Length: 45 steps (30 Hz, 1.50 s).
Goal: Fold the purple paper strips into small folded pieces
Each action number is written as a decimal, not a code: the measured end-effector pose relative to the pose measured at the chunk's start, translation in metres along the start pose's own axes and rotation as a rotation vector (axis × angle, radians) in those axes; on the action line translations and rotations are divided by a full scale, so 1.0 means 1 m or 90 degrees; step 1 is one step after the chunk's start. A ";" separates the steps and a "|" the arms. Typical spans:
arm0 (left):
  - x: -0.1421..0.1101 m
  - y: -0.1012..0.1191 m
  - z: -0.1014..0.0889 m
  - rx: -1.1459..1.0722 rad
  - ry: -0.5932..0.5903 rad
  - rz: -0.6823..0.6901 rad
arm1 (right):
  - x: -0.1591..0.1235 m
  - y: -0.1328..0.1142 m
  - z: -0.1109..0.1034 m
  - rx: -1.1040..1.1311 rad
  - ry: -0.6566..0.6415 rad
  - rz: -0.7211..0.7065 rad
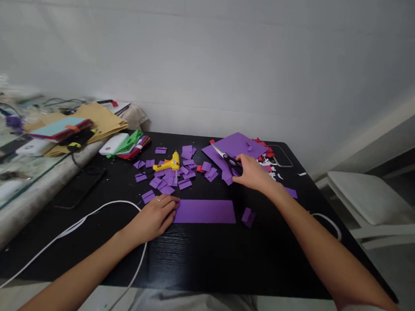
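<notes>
A long purple paper strip (207,211) lies flat on the black table in front of me. My left hand (160,213) is closed at its left end, fingers bent and pressed onto the paper. Farther back on the right, my right hand (250,172) grips the dark handles of a pair of scissors (225,155). Their blades point up and left, over a large purple paper sheet (238,143). Just right of the strip sits a small folded purple piece (248,217). Many small purple paper pieces (167,183) are scattered behind my left hand, around a yellow glue gun (170,162).
Red and white scraps (268,166) lie beyond my right hand. A bundle of coloured paper (136,146) is at the back left. A white cable (95,212) crosses the table's left side, near a dark phone (81,187). A white chair (370,198) stands right.
</notes>
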<state>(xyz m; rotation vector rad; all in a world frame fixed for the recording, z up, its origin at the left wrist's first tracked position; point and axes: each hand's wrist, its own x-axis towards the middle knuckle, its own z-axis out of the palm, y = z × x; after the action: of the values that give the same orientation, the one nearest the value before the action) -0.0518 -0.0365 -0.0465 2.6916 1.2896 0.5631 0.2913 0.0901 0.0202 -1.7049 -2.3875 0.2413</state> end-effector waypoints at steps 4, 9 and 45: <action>0.000 0.000 -0.001 -0.001 -0.009 0.002 | 0.022 0.020 0.006 -0.028 -0.051 -0.032; 0.001 0.001 -0.001 -0.002 -0.015 0.001 | 0.030 0.031 0.015 0.036 -0.109 -0.071; 0.105 0.031 0.002 -0.015 -0.317 -0.289 | -0.062 -0.055 0.073 0.352 -0.060 -0.094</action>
<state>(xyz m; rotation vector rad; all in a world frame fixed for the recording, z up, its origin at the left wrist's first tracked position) 0.0317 0.0244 -0.0107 2.1897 1.6242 -0.1334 0.2418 0.0122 -0.0405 -1.2803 -2.2054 0.8795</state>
